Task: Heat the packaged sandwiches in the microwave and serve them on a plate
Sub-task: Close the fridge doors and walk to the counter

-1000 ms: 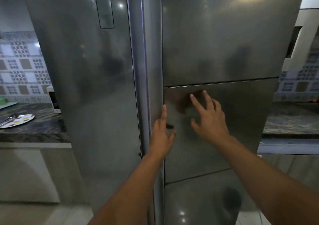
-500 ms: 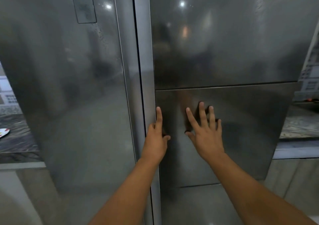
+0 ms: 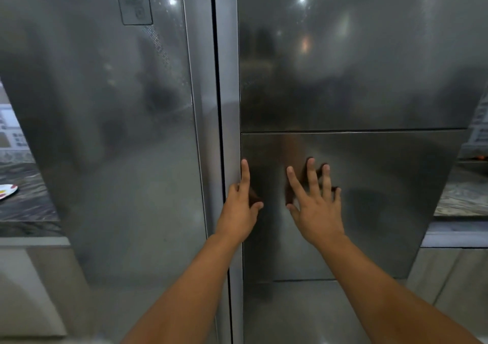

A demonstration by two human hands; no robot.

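A tall steel fridge fills the view, with a left door (image 3: 126,145) and a right door (image 3: 356,58). My left hand (image 3: 239,211) rests on the left edge of the right door's middle panel (image 3: 383,201), index finger pointing up along the edge, other fingers curled around it. My right hand (image 3: 315,206) lies flat on that panel with fingers spread and holds nothing. A colourful plate (image 3: 7,190) shows at the far left on the counter. No sandwiches or microwave are in view.
A dark marble counter (image 3: 29,206) runs behind the fridge on the left, and another counter (image 3: 462,198) on the right. Patterned wall tiles (image 3: 10,132) show at the left edge. A control panel (image 3: 136,0) sits high on the left door.
The view has moved closer to the fridge and to the right. My right hand has flattened onto the panel. My left hand stays on the door's edge.
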